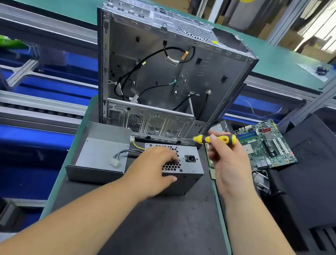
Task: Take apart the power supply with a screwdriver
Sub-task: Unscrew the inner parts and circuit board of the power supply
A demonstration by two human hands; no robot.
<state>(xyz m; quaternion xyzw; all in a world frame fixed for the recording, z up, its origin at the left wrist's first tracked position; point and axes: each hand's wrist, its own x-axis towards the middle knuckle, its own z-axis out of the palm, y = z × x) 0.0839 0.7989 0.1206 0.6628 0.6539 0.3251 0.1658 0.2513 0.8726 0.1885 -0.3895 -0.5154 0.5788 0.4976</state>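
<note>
One grey power supply (187,167), honeycomb vent and black socket facing up, standing on the dark mat (148,222) before an opened computer case (166,72). Left hand (154,169) laid over the vent, fingers curled on the box, thumb down its near side. Right hand (226,158) raised just beside, clasping a yellow-and-black screwdriver (215,139). Alongside, an open metal cover (97,156) holding loose wires (121,155).
</note>
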